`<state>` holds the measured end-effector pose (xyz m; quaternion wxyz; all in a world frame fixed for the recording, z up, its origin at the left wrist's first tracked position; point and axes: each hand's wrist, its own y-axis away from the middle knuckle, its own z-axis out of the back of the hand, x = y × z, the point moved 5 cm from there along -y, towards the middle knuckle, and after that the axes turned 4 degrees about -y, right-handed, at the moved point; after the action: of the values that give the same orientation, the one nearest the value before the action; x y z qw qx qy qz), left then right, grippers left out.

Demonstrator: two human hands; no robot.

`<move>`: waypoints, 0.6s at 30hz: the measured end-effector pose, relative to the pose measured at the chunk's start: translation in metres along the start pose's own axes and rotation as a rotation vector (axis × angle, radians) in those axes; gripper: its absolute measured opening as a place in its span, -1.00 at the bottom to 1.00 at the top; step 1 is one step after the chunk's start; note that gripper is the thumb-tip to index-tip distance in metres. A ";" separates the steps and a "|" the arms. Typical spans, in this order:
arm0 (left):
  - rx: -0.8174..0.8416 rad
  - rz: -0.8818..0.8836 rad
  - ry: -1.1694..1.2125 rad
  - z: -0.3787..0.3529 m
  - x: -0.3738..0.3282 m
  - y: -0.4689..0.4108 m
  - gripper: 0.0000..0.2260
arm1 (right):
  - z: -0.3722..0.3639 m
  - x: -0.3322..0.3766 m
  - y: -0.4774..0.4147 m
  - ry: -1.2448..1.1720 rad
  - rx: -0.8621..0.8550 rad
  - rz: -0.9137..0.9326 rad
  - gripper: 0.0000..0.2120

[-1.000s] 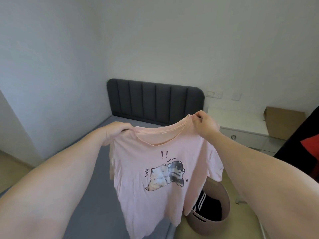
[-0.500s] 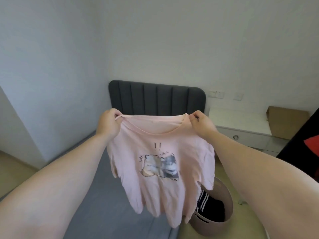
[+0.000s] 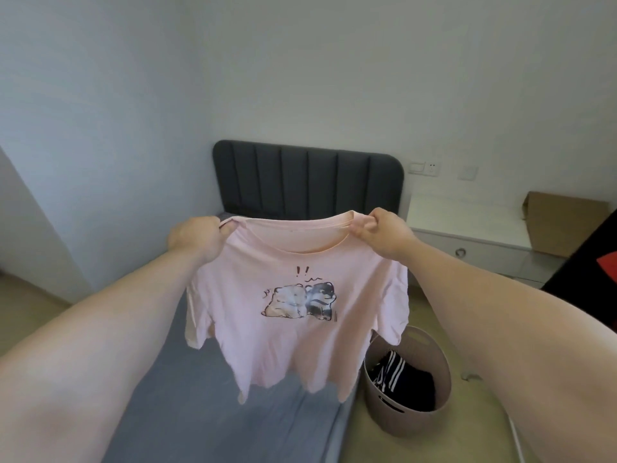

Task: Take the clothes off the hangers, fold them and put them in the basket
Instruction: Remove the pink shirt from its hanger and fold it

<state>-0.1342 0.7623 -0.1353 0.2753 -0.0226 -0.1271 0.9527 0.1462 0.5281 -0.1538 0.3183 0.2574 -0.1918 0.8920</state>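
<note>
A mauve basket stood on the floor just beside the right edge of the grey bed, with a dark, white-striped garment lying inside it. Above that edge a pink T-shirt hung spread in the air, print towards the camera; the left hand and the right hand each pinched a side of its neckline with curled fingers. Beyond were a dark padded headboard, a white nightstand to its right, and a cardboard box at the nightstand's right end.
</note>
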 end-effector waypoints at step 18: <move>0.068 0.102 0.211 -0.034 0.026 -0.003 -0.81 | -0.012 0.021 0.000 0.324 -0.090 -0.088 -0.77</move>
<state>-0.1512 0.7861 -0.1669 0.2389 -0.1199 -0.0637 0.9615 0.1285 0.5439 -0.1508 0.3953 0.1039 -0.1664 0.8974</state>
